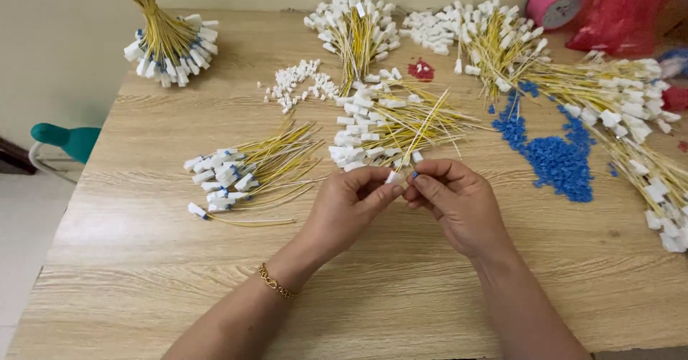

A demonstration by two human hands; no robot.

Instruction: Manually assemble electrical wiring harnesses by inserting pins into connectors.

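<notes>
Your left hand (351,201) and right hand (451,199) meet above the middle of the worktop (143,259), toward its near edge, with fingertips touching. Your left hand is closed in a pinch: thumb and forefinger grip a small white connector (391,178) at the end of a yellow wire (424,129). Your right hand is also closed in a pinch, holding a tiny blue piece (414,176) directly against that connector. The wire runs up and away from your fingertips, slanting toward the far edge, and crosses the loose pile of yellow wires with white connectors (390,127) lying just beyond your hands. The held wire is thin, straight and yellow; its connector is a small white rectangular block. The blue piece is mostly hidden by your fingers, so its shape cannot be told. To the left of your left hand lies a flat bunch of wires whose white connectors carry blue inserts (240,173). To the right of your right hand, a heap of loose blue pieces (555,155) lies spread on the wood. A gold chain bracelet (274,282) sits on your left wrist. A tied upright bundle of wires (165,41) stands at the far left corner.
</notes>
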